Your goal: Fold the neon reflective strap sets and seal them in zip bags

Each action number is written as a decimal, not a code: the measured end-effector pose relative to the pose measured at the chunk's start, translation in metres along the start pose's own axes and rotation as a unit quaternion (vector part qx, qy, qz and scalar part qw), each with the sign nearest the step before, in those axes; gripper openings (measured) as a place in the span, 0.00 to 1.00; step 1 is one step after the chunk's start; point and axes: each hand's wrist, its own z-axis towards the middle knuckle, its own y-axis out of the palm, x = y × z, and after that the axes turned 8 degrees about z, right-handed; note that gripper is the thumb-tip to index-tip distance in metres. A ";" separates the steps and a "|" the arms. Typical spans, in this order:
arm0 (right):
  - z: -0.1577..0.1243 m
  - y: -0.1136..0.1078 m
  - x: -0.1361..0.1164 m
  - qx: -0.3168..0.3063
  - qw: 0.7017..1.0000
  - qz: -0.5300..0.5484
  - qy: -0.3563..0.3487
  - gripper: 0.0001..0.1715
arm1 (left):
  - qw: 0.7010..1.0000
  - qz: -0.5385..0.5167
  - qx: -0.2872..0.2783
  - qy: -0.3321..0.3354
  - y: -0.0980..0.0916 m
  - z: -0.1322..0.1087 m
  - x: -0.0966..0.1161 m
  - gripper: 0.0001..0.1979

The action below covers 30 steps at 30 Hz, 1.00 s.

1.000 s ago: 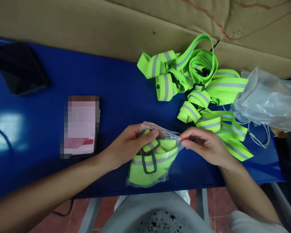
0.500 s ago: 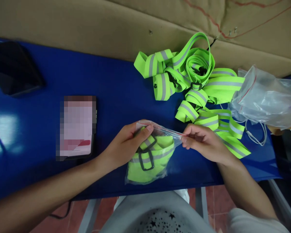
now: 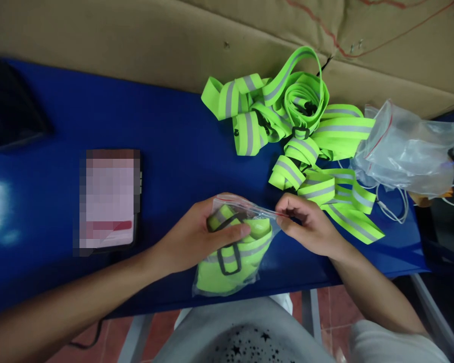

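Between my hands is a clear zip bag (image 3: 263, 254) with a red line along its top. Inside it lies a folded neon-green reflective strap (image 3: 215, 280) with a grey stripe and a black rectangular buckle (image 3: 230, 258). My left hand (image 3: 208, 229) grips the bag's left side, its thumb lying across the front below the top edge. At the bag's top right corner, my right hand (image 3: 306, 222) pinches the edge between thumb and fingers. The bag hangs over the front part of the table.
Several neon-green reflective straps (image 3: 249, 133) lie piled at the back of the blue table (image 3: 166, 126). Right of them are clear plastic bags (image 3: 408, 151) and a white cable (image 3: 401, 209). A phone (image 3: 109, 196) lies left; a dark object (image 3: 11, 106) stands at far left. A brown-covered panel (image 3: 117, 40) borders the back.
My left thumb has slid down from the bag's top edge onto its front. My right hand still pinches the top right corner. The whole view has shifted slightly.
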 end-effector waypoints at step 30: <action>-0.003 0.012 -0.002 -0.024 0.998 -0.042 -0.028 0.05 | 0.983 0.039 -0.177 -0.004 0.001 -0.013 -0.009 0.53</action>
